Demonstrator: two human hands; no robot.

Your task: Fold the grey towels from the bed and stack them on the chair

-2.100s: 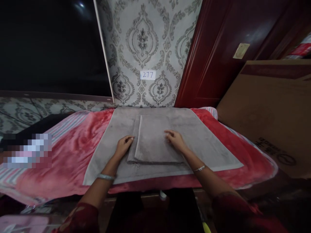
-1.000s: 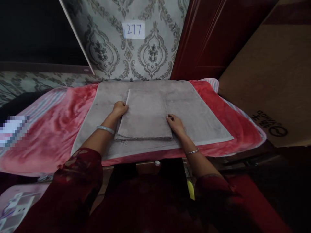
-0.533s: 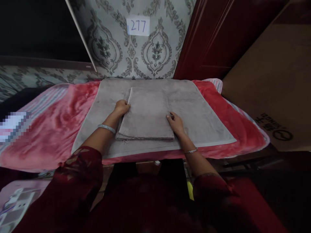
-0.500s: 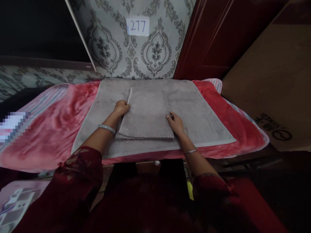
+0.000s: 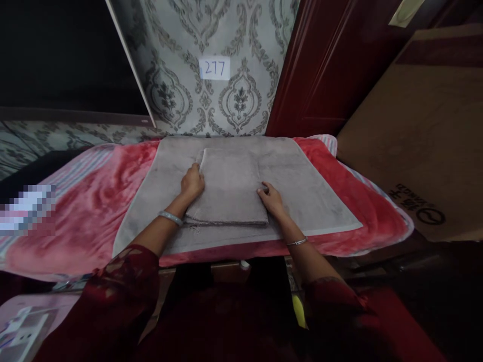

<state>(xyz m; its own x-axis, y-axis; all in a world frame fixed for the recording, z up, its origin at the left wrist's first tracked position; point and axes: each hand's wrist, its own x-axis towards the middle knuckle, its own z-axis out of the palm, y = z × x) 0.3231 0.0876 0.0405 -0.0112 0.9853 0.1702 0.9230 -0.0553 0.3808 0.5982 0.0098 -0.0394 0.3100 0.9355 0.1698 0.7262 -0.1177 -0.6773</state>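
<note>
Ahead, patterned wallpaper meets a dark red door, and a cardboard box crowds your right. A red blanket covers the surface, with its left side lying bare. On it lies a flat grey towel, and the folded towel sits at the middle of that. Your left hand rests on its left edge with the fingers loosely bent. Your right hand touches its right edge with the fingers extended. Neither hand grips.

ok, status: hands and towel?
Left hand on left edge of folded towel. Right hand touching its right edge. Towel flat on grey mat over red blanket.
</note>
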